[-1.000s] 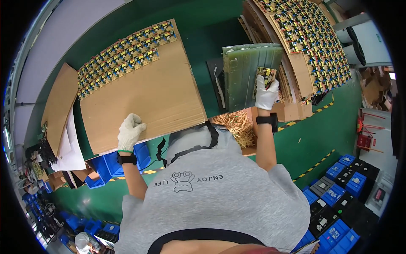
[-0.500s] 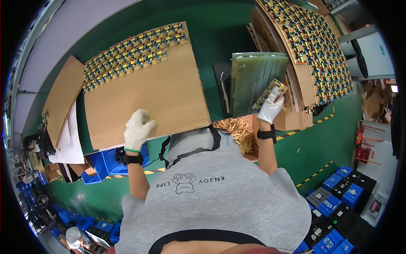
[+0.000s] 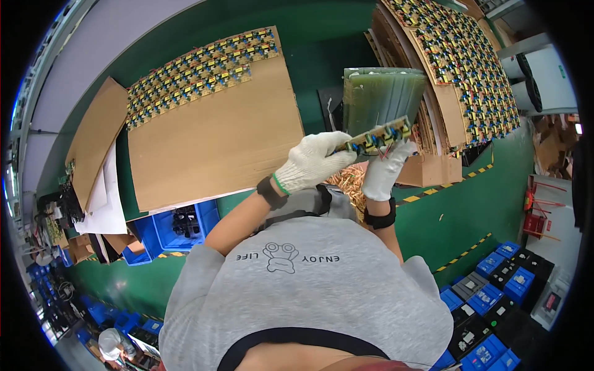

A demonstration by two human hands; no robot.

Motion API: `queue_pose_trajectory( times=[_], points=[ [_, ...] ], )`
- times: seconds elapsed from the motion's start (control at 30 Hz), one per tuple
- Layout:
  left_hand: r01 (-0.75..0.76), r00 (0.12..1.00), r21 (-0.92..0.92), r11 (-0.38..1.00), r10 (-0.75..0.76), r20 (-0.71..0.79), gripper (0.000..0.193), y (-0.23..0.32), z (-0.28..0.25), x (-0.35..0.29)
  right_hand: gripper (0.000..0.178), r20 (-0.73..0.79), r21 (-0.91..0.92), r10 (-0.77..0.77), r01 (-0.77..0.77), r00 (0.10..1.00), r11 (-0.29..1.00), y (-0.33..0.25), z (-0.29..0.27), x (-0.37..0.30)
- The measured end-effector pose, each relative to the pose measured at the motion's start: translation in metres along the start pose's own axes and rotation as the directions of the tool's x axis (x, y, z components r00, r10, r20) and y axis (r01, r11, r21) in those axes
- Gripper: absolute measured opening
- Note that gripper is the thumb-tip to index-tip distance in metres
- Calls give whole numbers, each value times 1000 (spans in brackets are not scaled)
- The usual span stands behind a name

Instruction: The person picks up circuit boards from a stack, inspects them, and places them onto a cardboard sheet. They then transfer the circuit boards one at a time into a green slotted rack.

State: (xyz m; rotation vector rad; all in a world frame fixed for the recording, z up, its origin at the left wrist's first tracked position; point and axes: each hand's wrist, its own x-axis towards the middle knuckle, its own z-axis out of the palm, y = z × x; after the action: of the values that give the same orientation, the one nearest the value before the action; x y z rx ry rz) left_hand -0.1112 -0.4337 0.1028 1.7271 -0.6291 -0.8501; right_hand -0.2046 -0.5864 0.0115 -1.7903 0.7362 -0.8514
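Note:
A circuit board strip [image 3: 378,137] with small blue, green and yellow parts is held tilted in front of me, its right end higher. My gloved left hand [image 3: 314,159] closes its fingers on the strip's left end. My gloved right hand [image 3: 385,172] grips the strip from below, toward its right end; some fingers are hidden behind it. Just beyond the strip stands a greenish, translucent stack of sheets [image 3: 380,93]. To the left lies a cardboard sheet [image 3: 216,145], with rows of similar boards [image 3: 198,77] along its far part.
At the far right, a stack of cardboard layers [image 3: 447,120] bears many more boards [image 3: 464,68]. Copper-coloured scraps [image 3: 348,184] lie below my hands. Blue bins [image 3: 179,226] stand under the table's near edge. Another person [image 3: 112,346] is at the lower left.
My left hand has left the cardboard sheet, moved right and taken the strip's left end. The right hand has drawn the strip slightly nearer and turned it flatter.

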Motion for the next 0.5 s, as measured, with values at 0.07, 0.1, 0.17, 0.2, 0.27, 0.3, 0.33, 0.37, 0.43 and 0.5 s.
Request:
queue_pose_trajectory(
  times=[0.07, 0.1, 0.17, 0.2, 0.27, 0.3, 0.33, 0.37, 0.43, 0.5],
  points=[
    [-105, 994, 75, 992, 105, 3, 28, -8, 0, -3, 54, -153, 397, 72, -5, 986, 918, 14, -5, 4],
    [-209, 978, 145, 967, 210, 5, 28, -10, 1, -3, 54, -158, 390, 70, -3, 985, 921, 5, -10, 7],
    [-214, 976, 198, 957, 219, -6, 24, -6, 3, -4, 49, -360, -214, -469, 418, 806, 883, -21, -18, 16],
    [-291, 947, 358, 888, 320, -24, 22, -6, 3, -3, 43, -479, -65, -424, 450, 769, 890, -22, -23, 21],
    [-345, 908, 505, 791, 417, -33, 19, -10, 2, 3, 42, -77, -271, -671, 632, 737, 726, -62, -43, 29],
    [-387, 885, 633, 670, 462, 52, 14, -11, 1, 6, 42, 357, -355, -727, 805, 586, 475, -84, -51, 31],
    [-422, 860, 738, 527, 491, 141, 9, -13, 1, 7, 47, 563, -270, -599, 812, 569, 517, -97, -43, 32],
    [-422, 860, 737, 528, 491, 141, 9, -16, 4, 6, 37, 751, -325, -374, 797, 544, 508, -86, -39, 26],
    [-395, 869, 791, 467, 470, 155, 11, -19, 8, 8, 32, 777, -345, -334, 804, 534, 484, -56, -30, 18],
    [-366, 917, 712, 600, 362, 167, 36, -14, 2, 12, 24, 740, -314, -357, 762, 570, 566, -42, -30, 17]
  ],
)
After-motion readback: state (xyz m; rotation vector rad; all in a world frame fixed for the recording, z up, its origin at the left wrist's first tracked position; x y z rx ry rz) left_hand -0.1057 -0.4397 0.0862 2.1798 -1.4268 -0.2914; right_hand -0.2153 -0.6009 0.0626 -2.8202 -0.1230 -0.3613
